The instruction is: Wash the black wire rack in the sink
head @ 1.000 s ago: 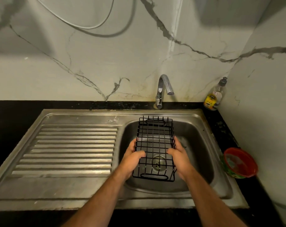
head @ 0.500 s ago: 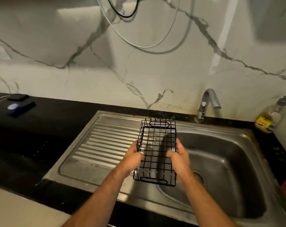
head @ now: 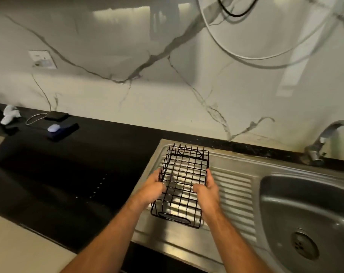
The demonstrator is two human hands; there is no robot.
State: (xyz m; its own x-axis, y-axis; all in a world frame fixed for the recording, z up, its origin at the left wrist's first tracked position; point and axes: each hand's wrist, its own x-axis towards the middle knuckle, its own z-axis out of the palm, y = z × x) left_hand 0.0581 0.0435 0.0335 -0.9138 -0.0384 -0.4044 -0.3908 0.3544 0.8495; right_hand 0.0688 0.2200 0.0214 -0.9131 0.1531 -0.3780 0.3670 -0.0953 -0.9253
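Crumpled cloth [head: 9, 114] on black counter [head: 72, 174]

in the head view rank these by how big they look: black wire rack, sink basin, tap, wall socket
1. sink basin, though the frame edge cuts it off
2. black wire rack, held nearer the camera, which may flatter it
3. tap and wall socket: too close to rank, and the tap is partly cut off

Metal, stone and gloss as I see them

My black wire rack [head: 184, 184] looks coated metal; sink [head: 236, 194] is brushed steel, ridged at centre; table [head: 68, 174] glossy black; wall [head: 167, 95] polished veined marble.
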